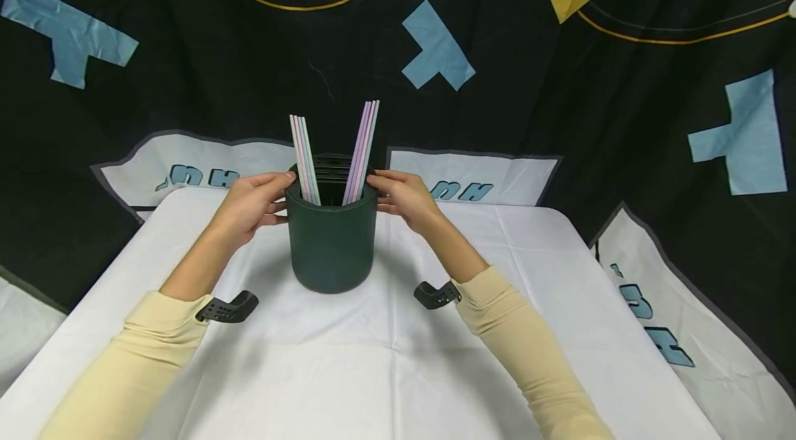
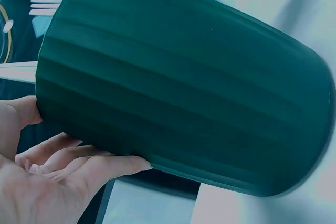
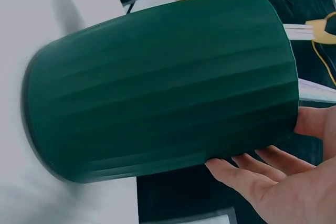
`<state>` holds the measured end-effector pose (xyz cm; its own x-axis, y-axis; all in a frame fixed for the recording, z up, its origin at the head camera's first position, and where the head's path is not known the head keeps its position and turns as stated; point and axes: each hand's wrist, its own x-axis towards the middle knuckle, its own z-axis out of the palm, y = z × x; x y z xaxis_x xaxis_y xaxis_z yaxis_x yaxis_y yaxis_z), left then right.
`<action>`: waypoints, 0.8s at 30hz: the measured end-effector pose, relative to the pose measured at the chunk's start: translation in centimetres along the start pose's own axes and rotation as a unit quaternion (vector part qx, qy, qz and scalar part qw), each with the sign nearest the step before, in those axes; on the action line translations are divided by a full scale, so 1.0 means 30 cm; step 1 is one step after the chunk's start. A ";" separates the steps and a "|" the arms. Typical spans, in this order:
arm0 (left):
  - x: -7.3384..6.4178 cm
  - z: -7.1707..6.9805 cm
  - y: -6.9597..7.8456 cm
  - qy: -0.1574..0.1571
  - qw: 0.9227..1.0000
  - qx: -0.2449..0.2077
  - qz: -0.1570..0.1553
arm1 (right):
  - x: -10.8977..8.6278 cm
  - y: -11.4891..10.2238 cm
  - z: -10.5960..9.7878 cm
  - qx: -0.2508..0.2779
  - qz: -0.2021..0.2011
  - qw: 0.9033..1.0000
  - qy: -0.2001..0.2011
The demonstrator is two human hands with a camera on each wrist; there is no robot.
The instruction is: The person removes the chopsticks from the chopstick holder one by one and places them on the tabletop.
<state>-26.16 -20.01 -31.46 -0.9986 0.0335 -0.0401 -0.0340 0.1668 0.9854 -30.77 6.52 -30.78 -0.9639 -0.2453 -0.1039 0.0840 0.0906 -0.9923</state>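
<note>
A dark green bin (image 1: pixel 332 246) with a fluted outer wall stands upright on the white-covered table. Two bundles of thin pastel straws poke up above its rim: a shorter left bundle (image 1: pixel 305 160) and a taller right bundle (image 1: pixel 361 150). My left hand (image 1: pixel 251 205) holds the bin's left side, thumb at the rim and fingers spread along the wall below it. Opposite, my right hand (image 1: pixel 407 199) grips the right side in the same way. In the left wrist view the wall (image 2: pixel 184 87) fills most of the picture. The straws' lower ends are hidden inside.
White cloth covers the table (image 1: pixel 336 371), with fold lines running across it. Behind it hangs a black curtain (image 1: pixel 261 74) bearing blue tape pieces (image 1: pixel 438 46) and yellow ones. Black wrist straps (image 1: pixel 230 307) stick out from both sleeves.
</note>
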 end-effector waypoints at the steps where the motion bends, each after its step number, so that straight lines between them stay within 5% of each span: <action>1: 0.000 0.015 0.000 -0.004 1.000 -0.003 0.003 | -0.006 0.005 -0.017 0.000 0.001 1.000 0.001; 14: 0.020 0.185 0.018 -0.025 0.999 -0.021 0.024 | -0.067 0.028 -0.201 0.001 -0.003 1.000 0.015; 24: 0.021 0.239 0.014 -0.023 0.999 -0.040 0.026 | -0.086 0.044 -0.250 0.012 -0.009 1.000 0.019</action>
<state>-26.52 -12.85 -32.25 -0.9964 0.0850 0.0052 0.0124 0.0842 0.9964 -30.07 14.51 -31.33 -0.9743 -0.2096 -0.0830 0.0713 0.0627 -0.9955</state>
